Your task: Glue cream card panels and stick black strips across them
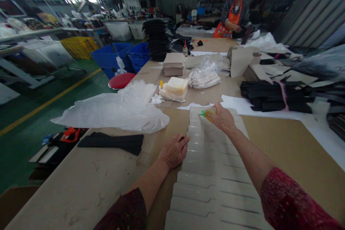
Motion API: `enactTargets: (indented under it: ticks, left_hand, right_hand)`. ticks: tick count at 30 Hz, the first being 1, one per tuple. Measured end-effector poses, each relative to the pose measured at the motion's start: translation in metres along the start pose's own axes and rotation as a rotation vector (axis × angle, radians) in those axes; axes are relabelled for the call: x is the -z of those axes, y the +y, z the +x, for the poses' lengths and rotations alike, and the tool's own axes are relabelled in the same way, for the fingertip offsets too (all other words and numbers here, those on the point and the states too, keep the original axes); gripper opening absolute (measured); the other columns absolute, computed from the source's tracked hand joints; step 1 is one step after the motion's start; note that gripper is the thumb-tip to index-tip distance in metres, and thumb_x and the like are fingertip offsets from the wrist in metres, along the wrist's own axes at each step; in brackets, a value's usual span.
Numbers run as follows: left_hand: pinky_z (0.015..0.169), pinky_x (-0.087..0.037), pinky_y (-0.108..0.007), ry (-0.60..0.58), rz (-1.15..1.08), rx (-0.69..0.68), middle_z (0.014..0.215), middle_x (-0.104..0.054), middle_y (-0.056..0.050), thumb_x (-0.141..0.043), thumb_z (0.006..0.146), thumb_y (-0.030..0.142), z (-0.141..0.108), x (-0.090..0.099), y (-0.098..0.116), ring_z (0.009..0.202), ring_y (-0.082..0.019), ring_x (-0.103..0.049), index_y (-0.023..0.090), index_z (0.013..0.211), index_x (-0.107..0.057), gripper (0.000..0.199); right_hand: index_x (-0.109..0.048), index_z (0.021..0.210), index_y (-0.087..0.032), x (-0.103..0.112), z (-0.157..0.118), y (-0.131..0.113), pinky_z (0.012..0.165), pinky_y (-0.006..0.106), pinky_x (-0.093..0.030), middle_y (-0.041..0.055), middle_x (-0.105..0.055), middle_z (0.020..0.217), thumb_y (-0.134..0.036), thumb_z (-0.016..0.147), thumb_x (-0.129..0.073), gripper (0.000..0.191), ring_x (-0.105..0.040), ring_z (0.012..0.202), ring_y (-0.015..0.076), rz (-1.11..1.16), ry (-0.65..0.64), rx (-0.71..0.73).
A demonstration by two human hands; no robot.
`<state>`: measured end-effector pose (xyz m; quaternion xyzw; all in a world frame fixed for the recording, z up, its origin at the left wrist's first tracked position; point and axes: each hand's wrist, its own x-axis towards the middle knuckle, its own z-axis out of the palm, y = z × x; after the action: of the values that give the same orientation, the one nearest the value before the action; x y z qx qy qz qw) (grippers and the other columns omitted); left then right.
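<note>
A long row of overlapping grey-beige card pieces (pixel 201 167) runs away from me on the table, with shiny wet-looking streaks along the left part of several pieces. My right hand (pixel 223 116) is closed around a small yellowish squeeze bottle (pixel 210 113) with a green nozzle, probably a glue bottle. It is tilted, its tip pointing left over the far end of the row. On the row's left edge lies my left hand (pixel 175 150), fingers loosely bent against the cards and holding nothing that I can see.
Black strips (pixel 113 142) and a white plastic sheet (pixel 115 111) lie at left. Beyond are a wrapped yellowish block (pixel 175 89), a bagged bundle (pixel 204 75) and stacked cards (pixel 174 64). Black bundles (pixel 272 95) lie right. A person in an orange apron (pixel 229 21) works farther back.
</note>
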<state>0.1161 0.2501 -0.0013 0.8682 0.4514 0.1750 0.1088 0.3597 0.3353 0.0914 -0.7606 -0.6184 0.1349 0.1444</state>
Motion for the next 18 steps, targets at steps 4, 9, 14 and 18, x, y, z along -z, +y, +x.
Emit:
enactTargets:
  ticks: [4, 9, 14, 18]
  left_hand:
    - [0.096, -0.051, -0.039, 0.000, -0.005, 0.000, 0.117, -0.059, -0.009, -0.045, 0.096, 0.025, 0.000, -0.001, 0.000, 0.103, -0.021, -0.059, 0.021, 0.129, -0.058, 0.036]
    - [0.097, -0.051, -0.038, -0.005, -0.010, 0.000, 0.117, -0.059, -0.008, -0.045, 0.096, 0.024, 0.000, 0.000, -0.001, 0.104, -0.021, -0.059, 0.021, 0.129, -0.058, 0.036]
    - [0.097, -0.050, -0.038, -0.005, -0.009, 0.006, 0.118, -0.059, -0.009, -0.045, 0.096, 0.024, 0.000, -0.001, -0.001, 0.103, -0.021, -0.059, 0.020, 0.129, -0.058, 0.036]
    - [0.097, -0.050, -0.038, -0.004, -0.010, 0.003, 0.116, -0.059, -0.008, -0.046, 0.095, 0.025, 0.001, -0.001, 0.000, 0.102, -0.020, -0.059, 0.022, 0.129, -0.058, 0.036]
  right_hand:
    - [-0.058, 0.102, -0.025, 0.000, 0.001, 0.002, 0.060, 0.029, -0.035, 0.0064, -0.070, 0.091, -0.044, 0.082, -0.055, 0.028, -0.066, 0.086, 0.0261, 0.005, 0.012, -0.018]
    - [-0.058, 0.100, -0.025, 0.006, 0.000, 0.006, 0.060, 0.030, -0.035, 0.0066, -0.069, 0.088, -0.043, 0.082, -0.055, 0.026, -0.065, 0.085, 0.0261, -0.022, 0.003, 0.006]
    - [-0.057, 0.100, -0.024, 0.017, 0.005, 0.030, 0.060, 0.030, -0.036, 0.0067, -0.067, 0.086, -0.047, 0.080, -0.055, 0.030, -0.064, 0.081, 0.0257, -0.064, -0.018, -0.046]
    - [-0.058, 0.100, -0.023, 0.023, 0.009, 0.044, 0.059, 0.030, -0.037, 0.0069, -0.066, 0.085, -0.046, 0.079, -0.055, 0.031, -0.063, 0.081, 0.0260, -0.073, -0.024, -0.080]
